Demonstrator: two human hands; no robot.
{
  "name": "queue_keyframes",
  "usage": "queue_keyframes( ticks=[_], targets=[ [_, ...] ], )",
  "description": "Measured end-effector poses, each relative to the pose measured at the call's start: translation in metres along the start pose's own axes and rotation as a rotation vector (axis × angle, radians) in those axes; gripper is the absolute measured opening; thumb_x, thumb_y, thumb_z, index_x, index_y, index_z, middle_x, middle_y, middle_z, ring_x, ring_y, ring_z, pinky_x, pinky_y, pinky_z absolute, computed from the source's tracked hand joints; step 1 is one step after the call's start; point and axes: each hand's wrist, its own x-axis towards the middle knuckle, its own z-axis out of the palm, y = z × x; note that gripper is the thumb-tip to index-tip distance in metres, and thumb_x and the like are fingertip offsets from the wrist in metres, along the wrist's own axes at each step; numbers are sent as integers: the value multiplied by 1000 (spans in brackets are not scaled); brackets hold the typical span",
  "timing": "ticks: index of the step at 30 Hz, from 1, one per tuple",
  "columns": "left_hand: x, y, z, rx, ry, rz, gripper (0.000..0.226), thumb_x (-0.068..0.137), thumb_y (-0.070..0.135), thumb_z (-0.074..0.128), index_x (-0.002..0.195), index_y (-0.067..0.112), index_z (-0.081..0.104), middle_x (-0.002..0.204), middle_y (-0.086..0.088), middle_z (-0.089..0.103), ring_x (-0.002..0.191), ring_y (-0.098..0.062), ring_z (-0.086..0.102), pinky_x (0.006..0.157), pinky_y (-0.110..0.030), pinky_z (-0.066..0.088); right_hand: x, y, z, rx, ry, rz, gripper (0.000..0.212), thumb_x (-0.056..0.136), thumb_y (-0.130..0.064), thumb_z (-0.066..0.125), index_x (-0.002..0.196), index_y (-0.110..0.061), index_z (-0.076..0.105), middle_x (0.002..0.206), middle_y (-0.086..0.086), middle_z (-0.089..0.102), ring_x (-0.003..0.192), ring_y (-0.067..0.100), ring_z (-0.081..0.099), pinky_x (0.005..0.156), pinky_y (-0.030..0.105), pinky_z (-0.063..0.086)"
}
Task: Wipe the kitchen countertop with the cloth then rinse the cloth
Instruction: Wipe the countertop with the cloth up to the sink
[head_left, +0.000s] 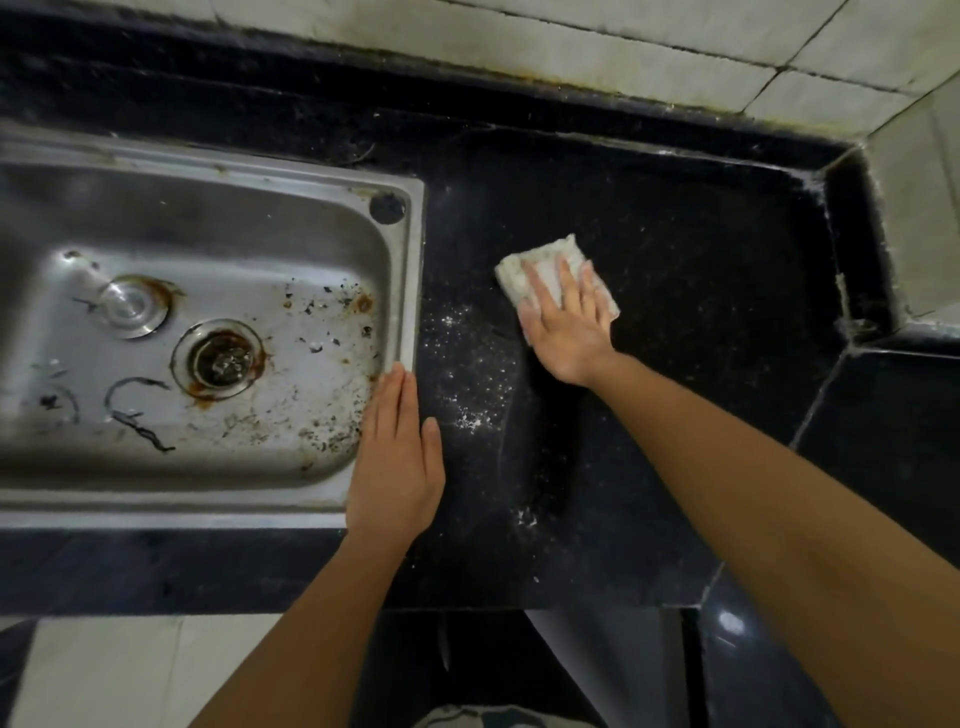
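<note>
The right hand (569, 325) lies flat on the folded white cloth (545, 252), fingers straight and slightly spread, pressing it to the black countertop (701, 291). The cloth sits at about one o'clock from the left hand (395, 457). That hand rests flat too, fingers straight and together, along the right rim of the steel sink (413, 270), its thumb out over the counter. White specks (467, 374) dust the stone between both hands. The sink's stained basin and its drain (221, 358) lie at nine o'clock from the cloth.
</note>
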Motion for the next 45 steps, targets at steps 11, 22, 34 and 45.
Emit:
queue_keyframes(
  ticks=[11, 22, 34, 45],
  targets=[
    [-1, 0, -3, -149, -4, -57, 59, 98, 39, 16, 152, 17, 13, 156, 12, 3, 144, -2, 1, 118, -26, 7, -138, 54, 64, -408, -119, -664, 50, 102, -52, 16, 150, -45, 3, 161, 0, 0, 147, 26, -8, 115, 40, -6],
    [2, 0, -3, -127, -26, -49, 57, 99, 36, 17, 151, 16, 9, 155, 13, -2, 143, 3, -7, 116, -18, -3, 25, -1, -18, -71, -29, -106, 51, 101, -53, 13, 148, -49, -7, 158, -5, -25, 142, 21, -29, 114, 42, -16],
    [1, -2, -3, -231, 1, -77, 58, 98, 41, 16, 151, 17, 17, 157, 10, 8, 143, 3, 0, 116, -18, 4, -75, -12, 41, -302, -136, -592, 52, 101, -50, 13, 143, -52, -16, 155, -6, -29, 141, 21, -32, 110, 35, -26],
    [1, -1, -5, -223, 8, -67, 58, 98, 39, 17, 151, 16, 17, 155, 15, 6, 140, 11, -5, 111, -6, -3, 2, 4, -9, -278, -27, -381, 48, 98, -54, 11, 140, -56, -13, 159, -7, -19, 144, 19, -23, 117, 40, -11]
  ],
)
